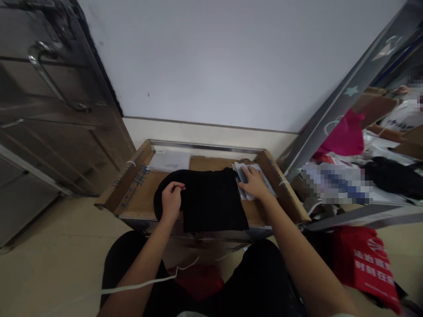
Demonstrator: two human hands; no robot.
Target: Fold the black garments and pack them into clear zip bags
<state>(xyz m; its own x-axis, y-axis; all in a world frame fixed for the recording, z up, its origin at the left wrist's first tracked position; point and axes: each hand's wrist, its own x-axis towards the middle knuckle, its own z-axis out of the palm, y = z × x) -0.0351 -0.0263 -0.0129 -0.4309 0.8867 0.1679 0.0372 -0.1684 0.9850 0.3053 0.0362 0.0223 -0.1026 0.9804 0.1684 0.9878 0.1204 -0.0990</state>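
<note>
A black cloth item (211,202) lies flat across the middle of the shallow cardboard-lined tray (139,196), its front edge hanging over the tray's near side. My left hand (172,196) is over its rounded left part, fingers bent and pressed together near the thumb; whether fabric is pinched in them cannot be made out. On the right, my right hand (254,181) lies with fingers spread on a small stack of clear and white plastic packets (246,193), beside the cloth's right edge. White flat sheets or bags (170,161) lie at the tray's back left.
A white wall (205,66) rises behind the tray, and a metal door with a handle (56,83) stands at left. At right, a grey post (343,92) borders a cluttered table with another person's arm. A red bag (366,264) hangs below; a white cord (142,285) crosses my lap.
</note>
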